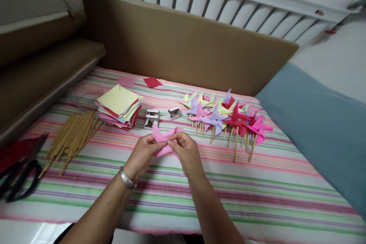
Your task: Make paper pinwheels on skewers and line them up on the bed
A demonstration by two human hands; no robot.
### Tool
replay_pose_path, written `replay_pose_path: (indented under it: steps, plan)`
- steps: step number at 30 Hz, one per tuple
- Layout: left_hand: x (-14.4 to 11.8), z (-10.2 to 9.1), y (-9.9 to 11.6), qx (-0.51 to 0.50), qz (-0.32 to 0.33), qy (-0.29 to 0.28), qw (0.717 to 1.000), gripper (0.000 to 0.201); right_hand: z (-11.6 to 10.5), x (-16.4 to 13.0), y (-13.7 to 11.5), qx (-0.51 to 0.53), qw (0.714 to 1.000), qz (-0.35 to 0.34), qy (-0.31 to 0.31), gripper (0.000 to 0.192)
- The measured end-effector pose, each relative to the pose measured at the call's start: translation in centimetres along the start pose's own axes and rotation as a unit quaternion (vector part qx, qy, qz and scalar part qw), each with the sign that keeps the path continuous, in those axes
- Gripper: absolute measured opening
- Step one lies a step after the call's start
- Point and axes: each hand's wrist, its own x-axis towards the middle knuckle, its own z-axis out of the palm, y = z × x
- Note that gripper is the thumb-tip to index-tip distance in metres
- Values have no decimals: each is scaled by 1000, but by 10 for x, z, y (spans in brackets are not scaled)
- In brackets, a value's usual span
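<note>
A pink paper square (pixel 160 135), partly folded with its corners drawn toward the middle, is pinched between both hands over a striped cloth. My left hand (pixel 144 153), with a metal bracelet at the wrist, grips its left side. My right hand (pixel 185 149) holds the folded corners at the centre with thumb and fingertips. Behind the hands stand two small open boxes (pixel 151 118), one more (pixel 174 113) to their right.
A stack of coloured paper squares (pixel 120 106) and a bundle of wooden sticks (pixel 73 135) lie left. Several finished paper pinwheels (pixel 225 116) lie right. Black scissors (pixel 20 175) sit at the far left edge. A blue cushion (pixel 320 126) borders the right.
</note>
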Motion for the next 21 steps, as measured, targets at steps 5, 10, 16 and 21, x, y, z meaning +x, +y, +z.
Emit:
replay_pose_path:
  steps: [5, 10, 16, 21]
  plan:
    - [0, 1, 2, 0, 3, -6, 1000, 27, 0, -2, 0, -22, 999, -27, 3, 11]
    - [1, -2, 0, 28, 22, 28, 999, 18, 1, -7, -4, -82, 995, -52, -1, 14]
    - [-2, -4, 19, 26, 59, 64, 996, 15, -1, -14, -16, -56, 997, -55, 28, 26]
    - [-29, -1, 58, 19, 102, 49, 993, 11, 8, -9, -3, -79, 993, -89, 27, 16]
